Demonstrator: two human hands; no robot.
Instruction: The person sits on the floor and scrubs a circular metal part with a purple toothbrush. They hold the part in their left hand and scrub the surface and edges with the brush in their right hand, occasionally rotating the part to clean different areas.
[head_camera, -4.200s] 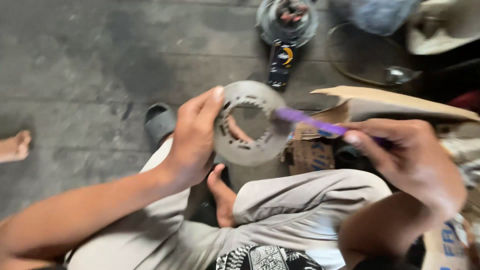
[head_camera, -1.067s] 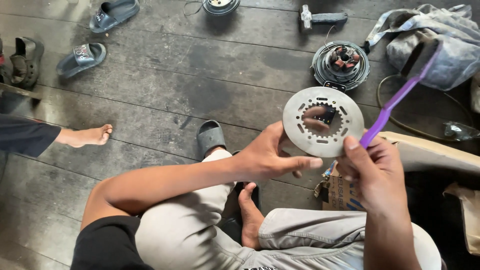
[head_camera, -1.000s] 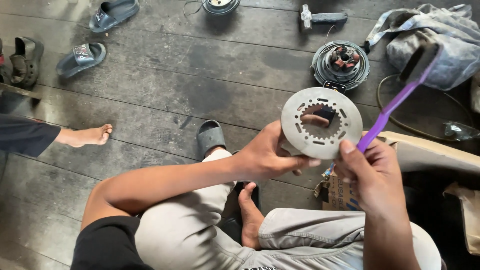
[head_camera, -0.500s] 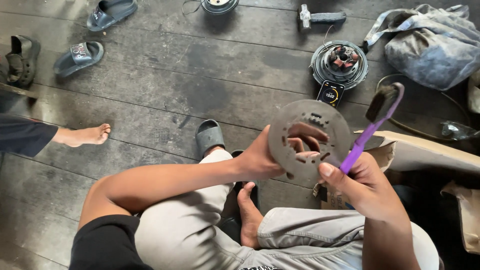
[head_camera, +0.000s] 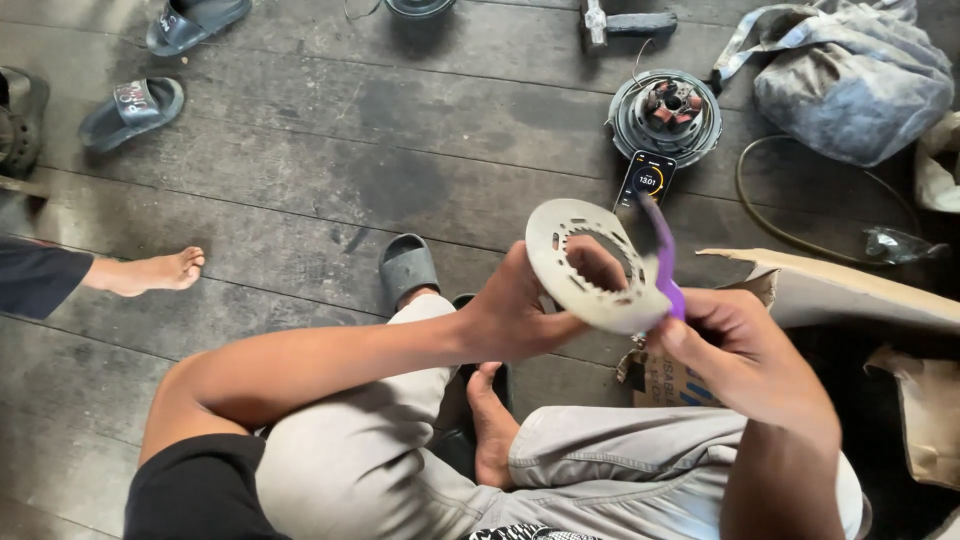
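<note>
The toothed ring plate (head_camera: 592, 268) is bare metal, matt grey, smooth-faced. The brush (head_camera: 664, 262) has a glossy purple plastic handle. The floor (head_camera: 330, 170) is rough, stained, dark wood planking. At 1 o'clock from the plate, the phone (head_camera: 646, 178) shows a glossy glass screen.

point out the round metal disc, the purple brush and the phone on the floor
round grey metal disc with toothed centre hole (head_camera: 572, 262), head view, left side of its flat ring
purple plastic-handled brush (head_camera: 663, 262), head view, mid handle
black phone with lit screen (head_camera: 647, 179), head view, screen centre
</note>
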